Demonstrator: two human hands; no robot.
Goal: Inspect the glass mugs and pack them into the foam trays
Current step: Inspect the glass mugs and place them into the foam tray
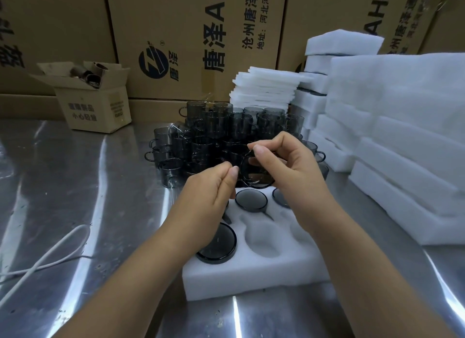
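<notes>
Fingers [259, 151] of the right hand [292, 169] pinch the rim of a smoked glass mug [256, 180] just above the foam tray [251, 279]. The left hand [211, 194] pinches its left edge. Three mugs are seated and two pockets are empty, so packing is judged about half done. A mug pile [214, 133] lies beyond the tray on the steel surface [75, 186], with cartons [196, 35] behind.

Centre carton [191, 35] at 12 o'clock carried sideways print: 唐泽AH… (cut off), 沧州唐泽…, 地址:河北河间…, plus a round logo [153, 63] with 唐泽 and an ® mark. Right carton [327, 15] at 1 o'clock read AH4 and 沧州唐泽, rest cut off. Small open box [95, 111] at 10 o'clock showed 小心轻放 upside down; its other lines were too blurred. Left carton [50, 23] characters were cropped, unreadable.
</notes>
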